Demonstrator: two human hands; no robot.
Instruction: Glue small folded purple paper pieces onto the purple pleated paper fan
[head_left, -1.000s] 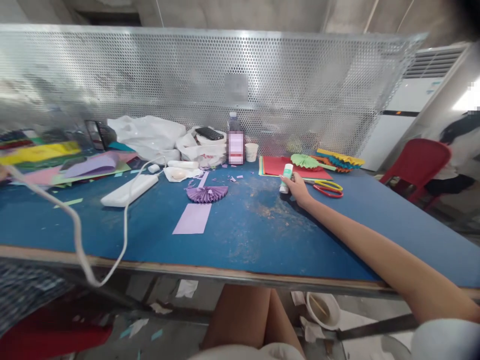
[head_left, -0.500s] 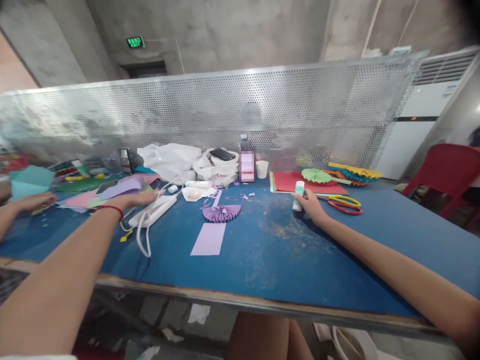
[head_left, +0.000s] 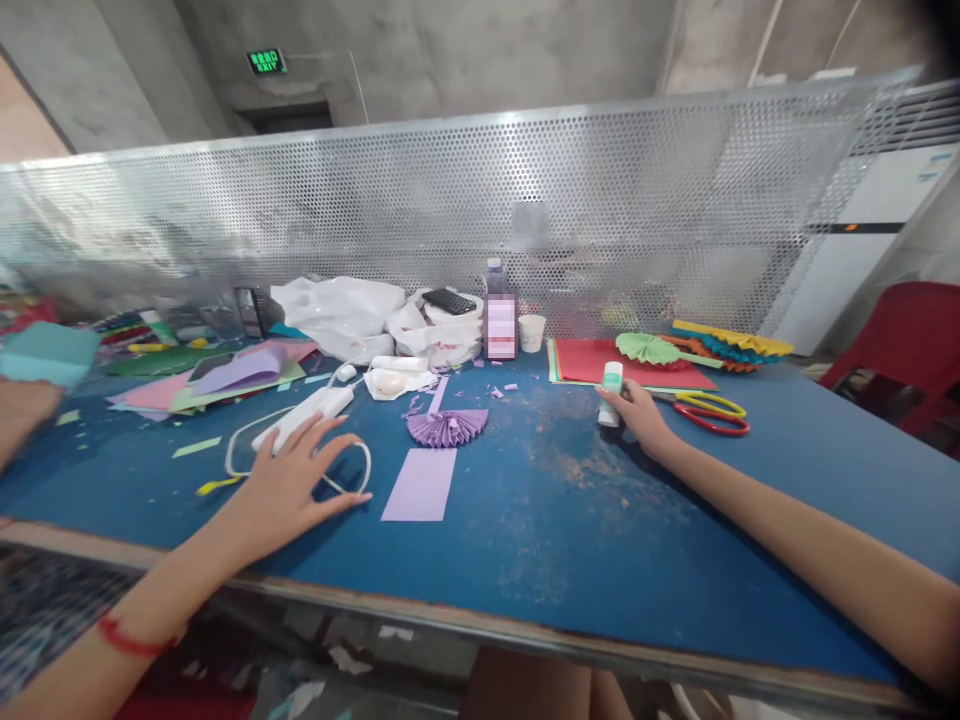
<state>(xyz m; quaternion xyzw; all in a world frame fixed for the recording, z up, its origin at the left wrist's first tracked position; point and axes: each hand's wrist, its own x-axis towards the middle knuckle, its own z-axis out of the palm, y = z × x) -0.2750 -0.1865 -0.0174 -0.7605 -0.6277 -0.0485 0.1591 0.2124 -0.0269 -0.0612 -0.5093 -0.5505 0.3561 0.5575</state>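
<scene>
Stretching in from the lower left, the left hand (head_left: 296, 485) is spreading its fingers wide, thumb apart, over a looped white cable (head_left: 230, 452) and beside a smooth white block (head_left: 322, 403); whether it is touching the cable, I cannot tell. From the right, the right hand (head_left: 641, 415) is curling its fingers closed around a glue stick (head_left: 612, 380), which is standing nearly upright on the scuffed blue table (head_left: 517, 540). Between the hands, a crisply pleated purple paper fan (head_left: 442, 428) is lying just beyond a flat lavender sheet (head_left: 420, 486). Scissors (head_left: 731, 405) with looped handles are resting near the right hand.
</scene>
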